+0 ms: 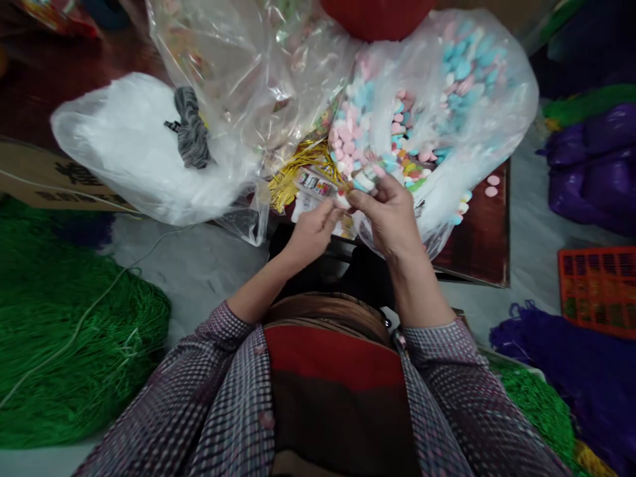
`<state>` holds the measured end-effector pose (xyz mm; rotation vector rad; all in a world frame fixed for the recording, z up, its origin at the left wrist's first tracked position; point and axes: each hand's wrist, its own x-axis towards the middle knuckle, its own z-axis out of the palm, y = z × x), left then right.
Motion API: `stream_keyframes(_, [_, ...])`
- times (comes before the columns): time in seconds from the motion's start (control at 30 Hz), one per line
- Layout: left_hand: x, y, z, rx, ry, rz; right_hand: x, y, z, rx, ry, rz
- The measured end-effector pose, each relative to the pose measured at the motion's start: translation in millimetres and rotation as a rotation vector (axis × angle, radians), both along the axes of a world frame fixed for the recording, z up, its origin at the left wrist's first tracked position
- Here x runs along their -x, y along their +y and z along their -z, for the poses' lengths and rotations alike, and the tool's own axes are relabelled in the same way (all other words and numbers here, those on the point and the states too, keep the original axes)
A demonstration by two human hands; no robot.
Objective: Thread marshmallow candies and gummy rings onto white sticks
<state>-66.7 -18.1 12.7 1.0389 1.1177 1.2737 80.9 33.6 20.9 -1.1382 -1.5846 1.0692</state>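
My left hand (pixel 313 232) is closed, thumb and fingers pinched at the near edge of a small clear packet with coloured pieces. My right hand (pixel 390 209) is closed around the other side of this small packet (pixel 366 179), close to my left fingertips. Just beyond the hands lie a small printed packet (pixel 317 183) and a bundle of gold ties (pixel 291 182). A large clear bag (pixel 489 106) of pink, blue and white candies lies open at the right, its candies (pixel 348 136) showing near my right hand.
A white plastic bag (pixel 134 152) with a grey cloth bundle (pixel 191 129) sits at the left. Behind are a large clear bag (pixel 238 73) and a red container (pixel 380 16). The dark table (pixel 477 242) ends at the right. Green netting (pixel 74 331) and an orange crate (pixel 599 288) flank it.
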Motion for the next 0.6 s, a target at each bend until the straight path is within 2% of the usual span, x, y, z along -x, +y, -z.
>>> stream_keyframes(0.07, [13,3,1.9,0.050,-0.200,-0.051,10,19,-1.6,0.009,-0.141,-0.062])
stream_keyframes(0.13, [25,5,0.6,0.097,-0.369,-0.136,18,38,-3.2,-0.023,-0.384,-0.082])
stream_keyframes(0.23, [38,6,-3.8,0.172,-0.473,-0.225,29,56,-2.4,-0.059,-0.862,-0.084])
stream_keyframes(0.3, [42,7,-4.7,0.218,-0.497,-0.252,36,60,0.6,-0.057,-1.090,-0.104])
stream_keyframes(0.4, [44,8,-1.6,0.249,-0.537,-0.256,41,61,7.3,-0.065,-1.203,-0.105])
stream_keyframes(0.6, [43,11,5.2,0.283,-0.561,-0.262,40,68,17.3,-0.081,-1.190,-0.051])
